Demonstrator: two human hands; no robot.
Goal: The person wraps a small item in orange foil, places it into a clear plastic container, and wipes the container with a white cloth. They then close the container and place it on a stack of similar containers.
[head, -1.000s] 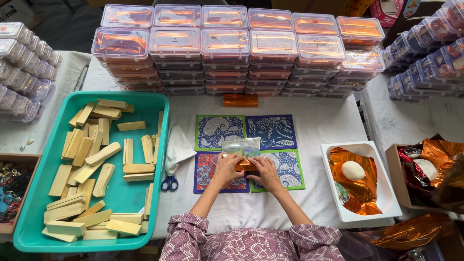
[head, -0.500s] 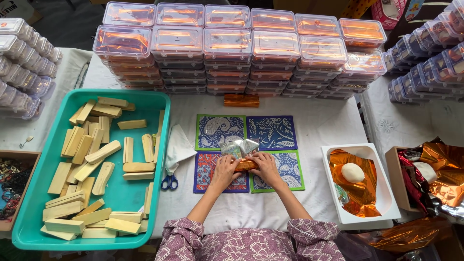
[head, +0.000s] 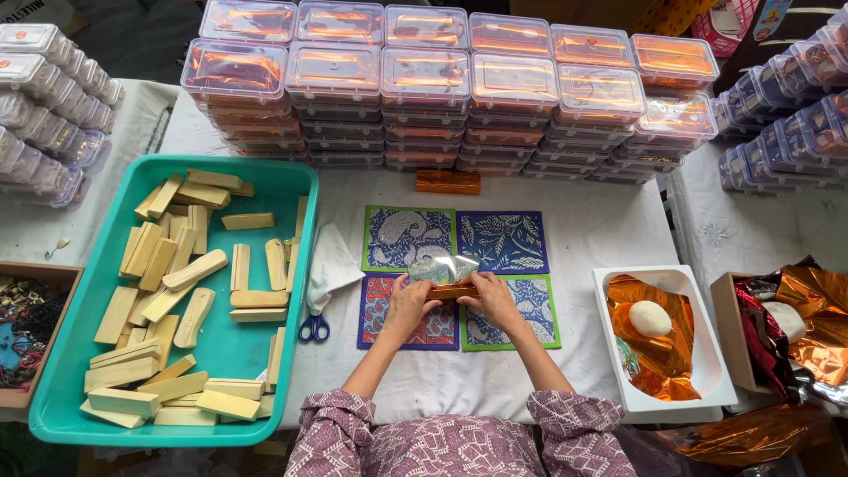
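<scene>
Orange shiny foil covers a small block pinched between the left hand and right hand, one at each end. It sits over four patterned cloth squares. Farther back stand stacked clear plastic boxes.

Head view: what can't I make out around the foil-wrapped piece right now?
- Foil-wrapped piece: mostly covered by the left hand and right hand; what is inside is hidden by the foil.
- Scissors: blades lie under the white cloth.
- Stacked clear boxes: contents blurred by glare.
</scene>
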